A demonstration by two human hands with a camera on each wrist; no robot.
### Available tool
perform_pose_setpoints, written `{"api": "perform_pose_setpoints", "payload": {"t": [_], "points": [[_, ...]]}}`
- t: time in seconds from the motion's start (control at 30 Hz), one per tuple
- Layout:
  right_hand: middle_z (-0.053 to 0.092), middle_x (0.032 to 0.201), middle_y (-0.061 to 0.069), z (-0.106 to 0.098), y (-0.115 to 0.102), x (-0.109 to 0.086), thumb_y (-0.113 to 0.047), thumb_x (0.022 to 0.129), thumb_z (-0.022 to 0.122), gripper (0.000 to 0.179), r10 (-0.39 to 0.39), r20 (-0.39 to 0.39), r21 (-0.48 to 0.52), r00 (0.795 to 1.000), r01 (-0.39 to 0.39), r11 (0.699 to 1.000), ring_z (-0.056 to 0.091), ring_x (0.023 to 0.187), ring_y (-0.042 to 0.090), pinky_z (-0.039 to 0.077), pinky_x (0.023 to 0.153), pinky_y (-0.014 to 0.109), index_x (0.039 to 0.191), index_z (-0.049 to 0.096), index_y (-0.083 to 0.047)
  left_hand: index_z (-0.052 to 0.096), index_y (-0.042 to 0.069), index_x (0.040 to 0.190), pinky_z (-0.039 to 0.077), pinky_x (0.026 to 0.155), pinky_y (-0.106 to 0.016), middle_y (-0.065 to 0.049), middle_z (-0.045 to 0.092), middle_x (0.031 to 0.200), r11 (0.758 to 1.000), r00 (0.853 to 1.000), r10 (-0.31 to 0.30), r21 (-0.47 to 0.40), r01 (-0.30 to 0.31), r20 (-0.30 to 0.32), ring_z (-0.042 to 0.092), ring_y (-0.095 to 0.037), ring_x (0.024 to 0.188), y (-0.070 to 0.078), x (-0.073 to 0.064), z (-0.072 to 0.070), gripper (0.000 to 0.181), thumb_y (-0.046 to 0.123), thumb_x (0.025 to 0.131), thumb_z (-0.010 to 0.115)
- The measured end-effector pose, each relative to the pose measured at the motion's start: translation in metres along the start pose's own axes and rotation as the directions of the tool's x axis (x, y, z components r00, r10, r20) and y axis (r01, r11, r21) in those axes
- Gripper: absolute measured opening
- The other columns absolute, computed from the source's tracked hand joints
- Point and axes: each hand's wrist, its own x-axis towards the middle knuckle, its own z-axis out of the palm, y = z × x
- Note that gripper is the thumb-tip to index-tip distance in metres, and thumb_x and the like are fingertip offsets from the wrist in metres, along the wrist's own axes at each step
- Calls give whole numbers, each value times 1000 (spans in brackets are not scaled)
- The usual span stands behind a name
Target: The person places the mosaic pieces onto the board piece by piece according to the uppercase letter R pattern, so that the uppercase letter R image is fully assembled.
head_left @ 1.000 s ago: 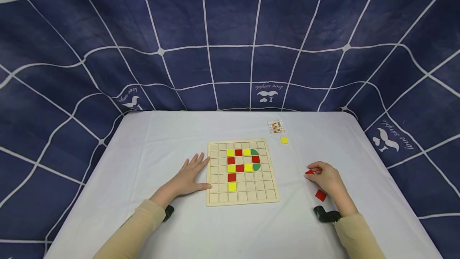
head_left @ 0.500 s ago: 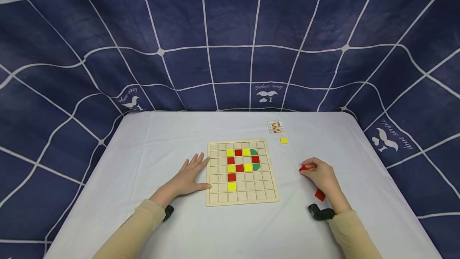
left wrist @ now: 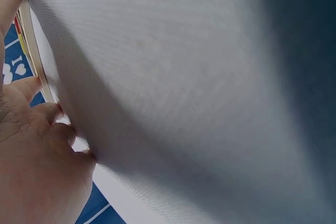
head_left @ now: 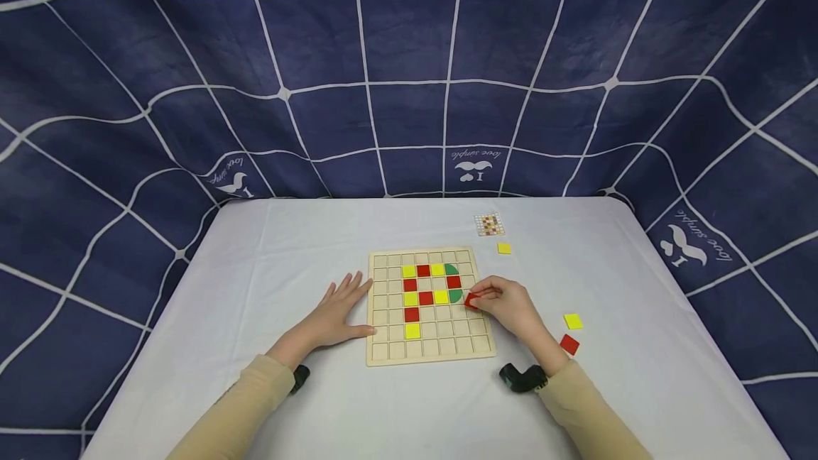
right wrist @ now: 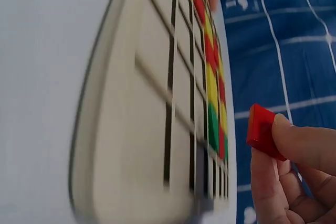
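Observation:
A pale wooden grid board [head_left: 447,348] lies mid-table, with red and yellow square tiles and two green rounded tiles set in its cells in a P-like shape. My left hand [head_left: 334,312] rests with spread, straight fingers at the board's left edge, thumb and fingertips touching it. Between thumb and fingers my right hand [head_left: 511,304] pinches a red square tile [head_left: 472,301] over the board's right edge. The right wrist view shows this red tile [right wrist: 264,132] tilted, thumb on one face, fingers behind.
On the table's right lie a yellow tile [head_left: 573,321] and a red tile [head_left: 569,344]. Another yellow tile [head_left: 504,248] sits behind the board near a small printed pattern card [head_left: 489,224]. A blue curtain [head_left: 409,119] surrounds the white table.
My right hand has carried the red tile leftward from the table's right side to the board. A yellow tile that the hand covered now shows. My left hand has stayed put.

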Motion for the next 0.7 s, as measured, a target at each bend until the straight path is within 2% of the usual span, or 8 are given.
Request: {"api": "perform_pose_setpoints", "payload": {"t": [0.13,0.3,0.5,0.7], "points": [[72,80,-2,25,-11,-4,-8,80,80,12,-61,63,1,996,61,998,65,71,10,53,64,20,90,73,-12,26,15,157,3,125,-55,-13,11,166,1000,1000,4,10,-4,1,3,-33,154,-1,0,0,101,59,80,72],[70,77,-4,48,-16,-10,-10,80,81,11,-144,143,-1,979,145,989,63,68,10,53,62,19,87,73,-14,24,17,158,3,125,-54,-12,10,166,1000,1000,5,23,-5,7,2,-32,154,-2,0,1,101,60,80,72],[69,76,-4,65,-20,-16,-12,82,80,9,-172,226,39,959,167,985,63,69,11,53,63,19,88,73,-14,24,16,158,3,125,-55,-13,11,166,1000,1000,9,21,-9,7,3,-33,154,-4,1,1,102,61,80,71],[68,74,-7,74,-22,-22,-12,81,80,10,-202,298,22,933,204,979,63,68,8,53,63,18,86,72,-15,25,15,157,3,124,-56,-13,11,166,1000,1000,9,15,-9,3,2,-34,154,-4,2,1,102,61,80,72]]}}
